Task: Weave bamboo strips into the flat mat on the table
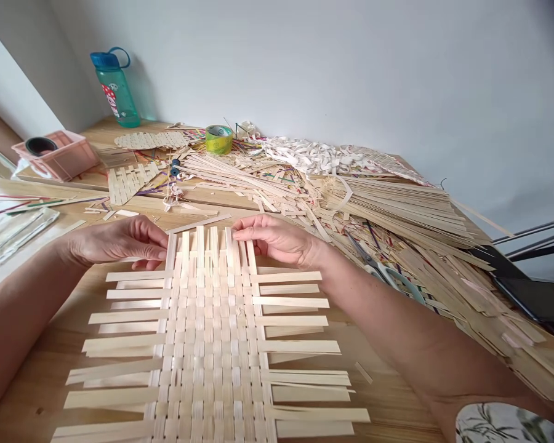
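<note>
A pale woven mat [212, 344] of flat wooden strips lies in front of me, its loose strip ends sticking out on both sides and along the far edge. My left hand [136, 241] pinches the outermost upright strip at the far left corner. My right hand [277, 239] is at the far right corner, thumb on top of an upright strip and fingers behind the strips. The near end of the mat runs out of the picture.
Behind the mat lie bundles of thin strips [397, 206], white curled strips [300, 154] and a tape roll [218, 140]. Scissors [378, 271] and a phone [535, 301] are at right. A pink basket [69, 157] and a bottle [117, 92] stand at back left.
</note>
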`<act>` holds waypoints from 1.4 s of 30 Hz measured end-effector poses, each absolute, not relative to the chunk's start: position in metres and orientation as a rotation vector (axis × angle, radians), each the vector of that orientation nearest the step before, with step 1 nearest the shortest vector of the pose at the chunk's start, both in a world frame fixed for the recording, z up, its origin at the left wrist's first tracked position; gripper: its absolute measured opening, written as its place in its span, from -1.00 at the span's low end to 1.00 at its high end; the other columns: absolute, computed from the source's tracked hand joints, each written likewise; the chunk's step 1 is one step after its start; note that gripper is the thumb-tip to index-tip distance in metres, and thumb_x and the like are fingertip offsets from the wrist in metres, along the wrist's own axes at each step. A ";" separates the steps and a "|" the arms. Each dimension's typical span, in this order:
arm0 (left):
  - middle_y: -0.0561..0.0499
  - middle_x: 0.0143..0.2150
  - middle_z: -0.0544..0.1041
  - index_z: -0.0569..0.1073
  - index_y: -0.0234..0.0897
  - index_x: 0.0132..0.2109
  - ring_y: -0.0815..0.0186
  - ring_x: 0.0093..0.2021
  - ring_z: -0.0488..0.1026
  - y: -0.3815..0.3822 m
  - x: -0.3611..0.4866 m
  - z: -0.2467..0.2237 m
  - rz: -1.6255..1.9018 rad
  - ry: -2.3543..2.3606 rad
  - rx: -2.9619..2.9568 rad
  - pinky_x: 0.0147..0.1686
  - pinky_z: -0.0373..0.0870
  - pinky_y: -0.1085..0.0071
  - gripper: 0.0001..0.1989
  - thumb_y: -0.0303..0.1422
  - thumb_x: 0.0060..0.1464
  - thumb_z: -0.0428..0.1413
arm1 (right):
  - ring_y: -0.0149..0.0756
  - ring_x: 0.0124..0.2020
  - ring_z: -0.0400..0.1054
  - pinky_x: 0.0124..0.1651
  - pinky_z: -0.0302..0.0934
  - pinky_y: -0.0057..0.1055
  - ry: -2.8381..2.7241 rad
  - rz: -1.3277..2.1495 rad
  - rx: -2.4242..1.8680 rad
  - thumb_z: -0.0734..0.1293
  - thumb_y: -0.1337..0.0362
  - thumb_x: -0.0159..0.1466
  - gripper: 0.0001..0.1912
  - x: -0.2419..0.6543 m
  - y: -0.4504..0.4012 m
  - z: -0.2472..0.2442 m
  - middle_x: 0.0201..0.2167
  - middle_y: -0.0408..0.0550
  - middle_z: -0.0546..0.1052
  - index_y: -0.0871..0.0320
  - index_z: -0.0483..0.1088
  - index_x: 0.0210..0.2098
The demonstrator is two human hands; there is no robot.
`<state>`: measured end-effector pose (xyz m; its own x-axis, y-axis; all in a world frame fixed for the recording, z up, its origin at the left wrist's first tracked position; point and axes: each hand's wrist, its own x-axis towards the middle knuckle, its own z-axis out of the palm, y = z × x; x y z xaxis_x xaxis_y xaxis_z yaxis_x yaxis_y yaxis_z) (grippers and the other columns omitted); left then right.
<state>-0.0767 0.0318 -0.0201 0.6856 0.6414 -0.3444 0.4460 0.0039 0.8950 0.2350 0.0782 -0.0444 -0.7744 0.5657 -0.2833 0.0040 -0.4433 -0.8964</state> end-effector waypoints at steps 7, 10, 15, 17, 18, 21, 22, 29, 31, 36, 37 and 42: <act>0.03 -0.53 0.42 0.61 -0.37 -0.32 0.48 -0.55 0.28 0.033 -0.075 -0.021 0.175 0.941 1.595 -0.56 0.29 0.61 -0.70 -0.21 0.24 0.16 | -0.50 -0.41 0.33 -0.29 0.18 -0.51 -1.550 2.173 -0.746 0.48 0.33 0.11 -0.82 0.235 0.077 -0.043 -0.41 -0.22 0.51 0.19 0.45 -0.31; 0.03 -0.53 0.43 0.61 -0.37 -0.31 0.47 -0.55 0.29 0.034 -0.077 -0.023 0.166 0.946 1.622 -0.55 0.30 0.59 -0.69 -0.20 0.24 0.16 | -0.48 -0.42 0.33 -0.32 0.19 -0.52 -1.568 2.151 -0.740 0.48 0.36 0.08 -0.82 0.235 0.078 -0.045 -0.44 -0.22 0.50 0.17 0.43 -0.33; 0.02 -0.51 0.44 0.64 -0.37 -0.16 0.46 -0.54 0.30 0.035 -0.079 -0.026 0.182 0.944 1.624 -0.55 0.31 0.60 -0.69 -0.19 0.23 0.16 | -0.46 -0.44 0.38 -0.33 0.24 -0.51 -1.514 2.201 -0.746 0.48 0.35 0.05 -0.81 0.234 0.078 -0.046 -0.47 -0.21 0.51 0.15 0.41 -0.36; 0.03 -0.51 0.44 0.64 -0.38 -0.16 0.47 -0.54 0.31 0.035 -0.079 -0.026 0.183 0.939 1.629 -0.56 0.32 0.61 -0.69 -0.19 0.24 0.16 | -0.45 -0.43 0.40 -0.31 0.26 -0.51 -1.500 2.220 -0.717 0.48 0.34 0.06 -0.81 0.234 0.078 -0.046 -0.46 -0.20 0.53 0.16 0.42 -0.35; 0.03 -0.51 0.44 0.64 -0.38 -0.17 0.47 -0.54 0.31 0.035 -0.079 -0.026 0.182 0.936 1.635 -0.55 0.32 0.62 -0.70 -0.20 0.24 0.16 | -0.44 -0.42 0.41 -0.29 0.27 -0.50 -1.495 2.228 -0.695 0.48 0.34 0.06 -0.81 0.233 0.078 -0.046 -0.45 -0.20 0.54 0.16 0.42 -0.34; 0.04 -0.52 0.45 0.64 -0.37 -0.20 0.49 -0.54 0.31 0.035 -0.077 -0.025 0.186 0.929 1.655 -0.56 0.32 0.64 -0.71 -0.22 0.26 0.15 | -0.45 -0.39 0.41 -0.22 0.29 -0.50 -1.497 2.243 -0.614 0.48 0.34 0.08 -0.81 0.233 0.079 -0.047 -0.42 -0.20 0.54 0.18 0.44 -0.32; 0.04 -0.52 0.45 0.64 -0.38 -0.22 0.49 -0.55 0.31 0.035 -0.076 -0.025 0.192 0.923 1.662 -0.57 0.32 0.65 -0.71 -0.22 0.26 0.15 | -0.46 -0.38 0.41 -0.20 0.29 -0.50 -1.512 2.245 -0.578 0.48 0.34 0.09 -0.82 0.233 0.079 -0.048 -0.42 -0.20 0.54 0.19 0.44 -0.32; 0.04 -0.54 0.45 0.65 -0.37 -0.21 0.48 -0.56 0.32 0.036 -0.074 -0.025 0.201 0.911 1.692 -0.58 0.33 0.64 -0.70 -0.21 0.25 0.16 | -0.46 -0.32 0.41 -0.13 0.29 -0.48 -1.656 2.206 -0.481 0.45 0.35 0.17 -0.90 0.235 0.084 -0.052 -0.36 -0.18 0.54 0.21 0.48 -0.32; 0.03 -0.53 0.46 0.65 -0.37 -0.15 0.47 -0.56 0.32 0.036 -0.073 -0.025 0.203 0.918 1.699 -0.59 0.32 0.63 -0.69 -0.20 0.24 0.16 | -0.46 -0.33 0.41 -0.12 0.29 -0.47 -1.695 2.195 -0.473 0.44 0.36 0.18 -0.92 0.236 0.085 -0.052 -0.38 -0.17 0.54 0.22 0.48 -0.34; 0.02 -0.53 0.46 0.66 -0.37 -0.19 0.46 -0.56 0.31 0.035 -0.073 -0.024 0.193 0.954 1.707 -0.59 0.30 0.61 -0.69 -0.19 0.23 0.17 | -0.49 -0.35 0.42 -0.15 0.31 -0.51 -1.665 2.201 -0.459 0.46 0.40 0.14 -0.91 0.236 0.084 -0.050 -0.39 -0.19 0.55 0.23 0.51 -0.33; 0.01 -0.53 0.46 0.65 -0.37 -0.21 0.46 -0.56 0.31 0.036 -0.073 -0.024 0.187 0.960 1.704 -0.58 0.30 0.60 -0.69 -0.19 0.23 0.17 | -0.49 -0.35 0.42 -0.15 0.32 -0.52 -1.645 2.211 -0.469 0.47 0.41 0.13 -0.89 0.236 0.084 -0.050 -0.39 -0.20 0.55 0.23 0.51 -0.32; 0.01 -0.53 0.47 0.65 -0.38 -0.16 0.45 -0.56 0.32 0.036 -0.073 -0.026 0.198 0.972 1.712 -0.58 0.30 0.60 -0.68 -0.18 0.23 0.16 | -0.49 -0.40 0.45 -0.20 0.35 -0.52 -1.543 2.293 -0.543 0.48 0.40 0.09 -0.88 0.235 0.085 -0.052 -0.42 -0.19 0.57 0.22 0.51 -0.36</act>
<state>-0.0731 0.0365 -0.0256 0.6489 0.6856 -0.3299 0.5018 -0.0597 0.8629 0.2355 0.0852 -0.0523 -0.8751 0.4658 -0.1308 -0.0540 -0.3628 -0.9303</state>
